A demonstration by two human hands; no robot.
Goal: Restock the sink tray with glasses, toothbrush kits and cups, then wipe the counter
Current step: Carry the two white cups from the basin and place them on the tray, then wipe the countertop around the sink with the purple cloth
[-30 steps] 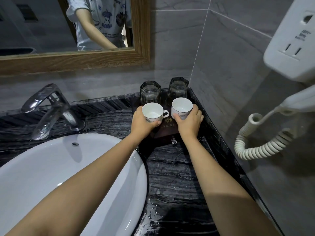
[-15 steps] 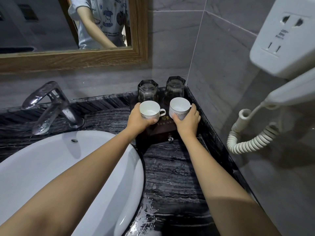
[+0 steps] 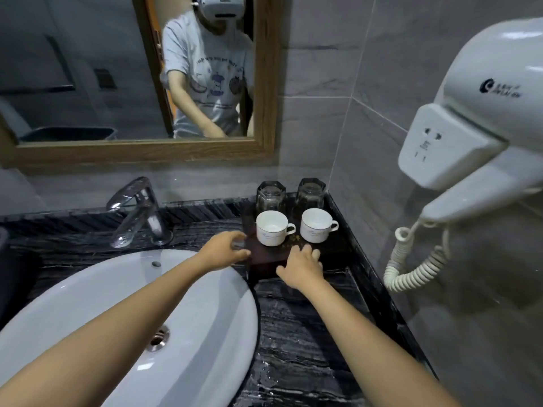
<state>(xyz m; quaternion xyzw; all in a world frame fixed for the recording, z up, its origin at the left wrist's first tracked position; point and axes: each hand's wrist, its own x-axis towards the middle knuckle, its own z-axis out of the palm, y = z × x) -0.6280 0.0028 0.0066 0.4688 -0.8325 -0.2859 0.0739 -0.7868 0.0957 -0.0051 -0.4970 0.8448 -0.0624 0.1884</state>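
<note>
Dark wood tray [image 3: 266,259]: one. It sits in the back right corner of the counter [image 3: 308,333], close to both walls and just right of the basin [image 3: 132,304].
Cups: two, white and upright, side by side across the tray's middle. Left cup [image 3: 271,232] and right cup [image 3: 316,229] both have handles pointing right. They stand apart from each other and from both hands.
Glasses: two, clear and faceted. Left glass [image 3: 270,196] and right glass [image 3: 311,193] stand in a row behind the cups, nearest the back wall.
Toothbrush kits: none in view on tray or counter.
Left hand [image 3: 226,249]: at the tray's left front corner, fingers loosely curved and spread, holding nothing. Whether the fingertips touch the tray edge cannot be told.
Right hand [image 3: 299,267]: fingers straight and lying flat on the tray's front strip, thumb out to the left, holding nothing.
Key relation: the cups lie beyond both hands, toward the wall, in a row running left to right across the reach. The left cup is just beyond and to the right of the left hand, and the right cup is straight beyond the right hand. The bare strip before the cups lies under the right fingers, so that hand is nearer to it.
Stage, as judged: glasses and cups look placed; kits and the wipe remain.
Counter: black veined stone with a wet sheen toward the front.
Surroundings: one chrome faucet [image 3: 135,212], one wood-framed mirror [image 3: 147,151], and one wall hair dryer [image 3: 484,127] with one coiled cord [image 3: 411,259].
</note>
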